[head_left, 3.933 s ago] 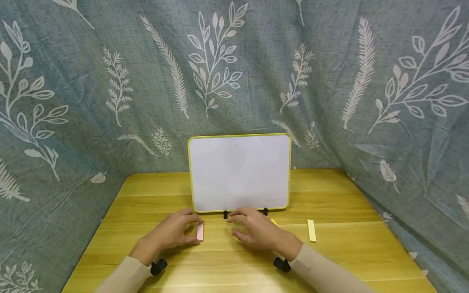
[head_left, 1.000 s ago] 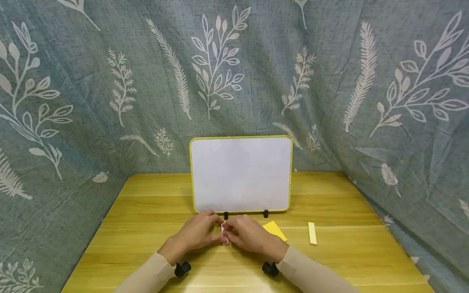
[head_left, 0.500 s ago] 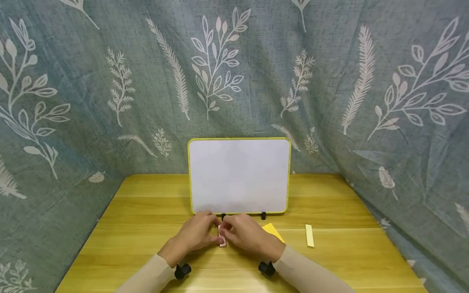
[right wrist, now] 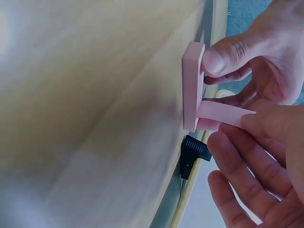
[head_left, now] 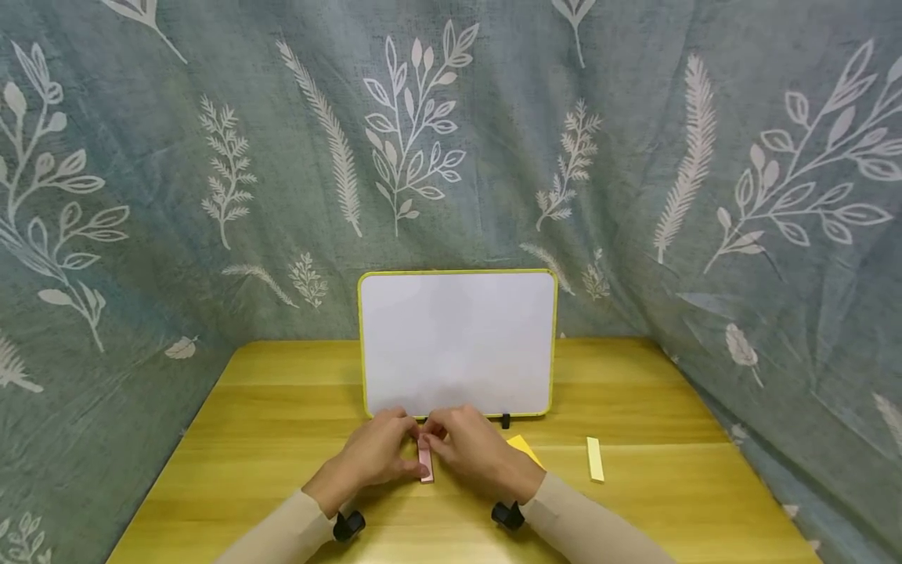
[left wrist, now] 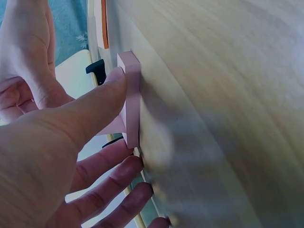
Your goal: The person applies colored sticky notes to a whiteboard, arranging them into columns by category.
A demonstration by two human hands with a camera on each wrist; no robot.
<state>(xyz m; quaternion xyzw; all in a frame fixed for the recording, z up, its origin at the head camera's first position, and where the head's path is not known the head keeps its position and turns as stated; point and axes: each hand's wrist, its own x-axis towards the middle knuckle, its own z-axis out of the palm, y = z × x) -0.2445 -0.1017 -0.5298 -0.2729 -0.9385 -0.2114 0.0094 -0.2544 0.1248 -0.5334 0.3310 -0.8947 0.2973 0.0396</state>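
A narrow pad of pink sticky notes [head_left: 426, 463] lies on the table in front of the whiteboard. My left hand [head_left: 379, 448] holds it by its ends, the thumb pressing on the near end in the left wrist view and the fingers at the far end. With thumb and finger, my right hand [head_left: 474, 450] pinches the top pink sticky note [right wrist: 223, 113], which stands up from the pad like a raised flap in the right wrist view. The raised note's other end is still joined to the pad [right wrist: 191, 85].
A whiteboard [head_left: 456, 345] with a yellow frame stands upright behind the hands on black feet [head_left: 505, 421]. A yellow-orange sticky note pad [head_left: 525, 449] lies partly behind the right hand. Farther right is a pale yellow strip-shaped pad [head_left: 595, 460]. Patterned cloth [head_left: 296, 180] hangs around the table.
The pink pad has moved right with my left hand since the oldest frame. My right hand has come to it and lifted its top note. The yellow-orange pad shows more now.
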